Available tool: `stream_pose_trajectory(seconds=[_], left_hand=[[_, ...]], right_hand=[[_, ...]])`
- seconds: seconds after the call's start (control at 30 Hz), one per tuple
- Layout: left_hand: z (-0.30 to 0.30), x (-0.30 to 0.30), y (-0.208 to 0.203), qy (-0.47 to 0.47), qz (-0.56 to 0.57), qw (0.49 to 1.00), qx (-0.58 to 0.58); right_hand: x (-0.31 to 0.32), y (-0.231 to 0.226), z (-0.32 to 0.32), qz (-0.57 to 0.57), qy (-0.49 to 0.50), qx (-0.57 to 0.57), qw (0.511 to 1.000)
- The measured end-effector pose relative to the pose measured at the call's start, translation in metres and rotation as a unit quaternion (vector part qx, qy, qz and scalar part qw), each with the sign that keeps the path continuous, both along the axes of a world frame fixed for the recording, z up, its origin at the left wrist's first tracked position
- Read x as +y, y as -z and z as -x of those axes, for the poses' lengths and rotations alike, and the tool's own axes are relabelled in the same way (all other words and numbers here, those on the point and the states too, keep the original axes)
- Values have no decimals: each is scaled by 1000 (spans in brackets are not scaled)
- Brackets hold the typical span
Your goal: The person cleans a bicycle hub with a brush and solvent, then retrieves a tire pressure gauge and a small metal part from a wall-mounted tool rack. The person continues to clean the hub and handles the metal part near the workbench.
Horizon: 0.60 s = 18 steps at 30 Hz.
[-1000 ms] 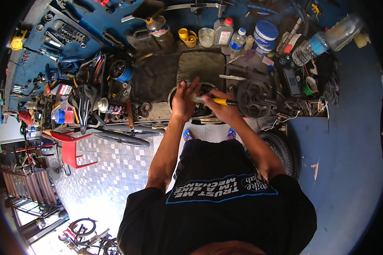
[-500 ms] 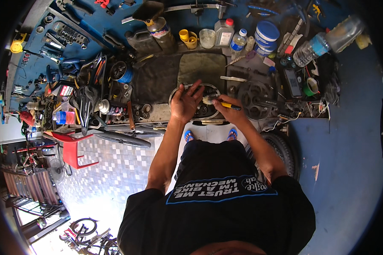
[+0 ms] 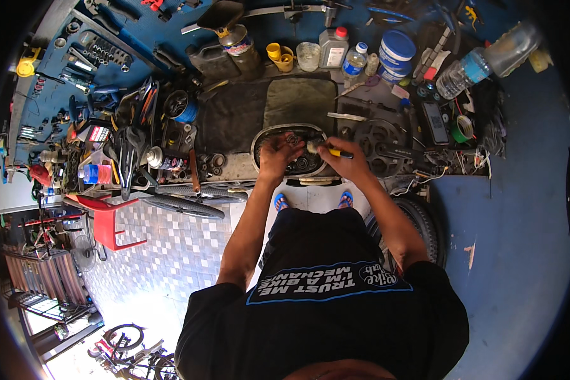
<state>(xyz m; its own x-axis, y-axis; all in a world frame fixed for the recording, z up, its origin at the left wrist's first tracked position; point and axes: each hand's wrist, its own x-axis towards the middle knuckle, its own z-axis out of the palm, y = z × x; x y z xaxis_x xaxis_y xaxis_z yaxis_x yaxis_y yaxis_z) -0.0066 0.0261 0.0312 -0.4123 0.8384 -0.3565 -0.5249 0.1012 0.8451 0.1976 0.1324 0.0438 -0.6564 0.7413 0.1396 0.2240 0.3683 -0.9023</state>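
An oval metal tray [image 3: 257, 140] with dark contents sits at the front edge of the workbench. Over its left side, my left hand [image 3: 276, 156] is closed, fingers curled around a small dark metal part [image 3: 292, 139] whose exact kind I cannot make out. My right hand [image 3: 348, 162] grips a brush [image 3: 341, 153] with a yellow and black handle. Its pale bristles point left, close to the small part. Just right of the tray lies a bicycle crankset [image 3: 379, 149] with a dark chainring.
Behind the tray lies a dark cloth mat [image 3: 301, 101]. Bottles, a blue tub [image 3: 397, 52] and yellow cups [image 3: 280, 57] line the back. A spray can [image 3: 164, 159], a saddle [image 3: 128, 158] and loose tools crowd the left. A phone [image 3: 435, 123] and green tape roll [image 3: 463, 128] lie at the right.
My left hand was open, palm up with fingers spread; now its fingers are curled round a small metal part. The brush in my right hand has shifted slightly.
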Motion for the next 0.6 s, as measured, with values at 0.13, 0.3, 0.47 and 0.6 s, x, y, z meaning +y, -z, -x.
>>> stream_pose_trajectory(seconds=[0.13, 0.3, 0.47, 0.6], left_hand=[[0, -2, 1, 24, 26, 995, 95], [-5, -7, -13, 56, 65, 978, 188], [-7, -8, -6, -6, 16, 987, 160], [-4, -3, -3, -19, -14, 985, 173]], right_hand=[[-13, -43, 26, 58, 12, 28, 998], [-9, -27, 32, 40, 31, 44, 998], [-17, -53, 29, 1, -15, 30, 999], [-9, -14, 31, -43, 53, 92, 993]])
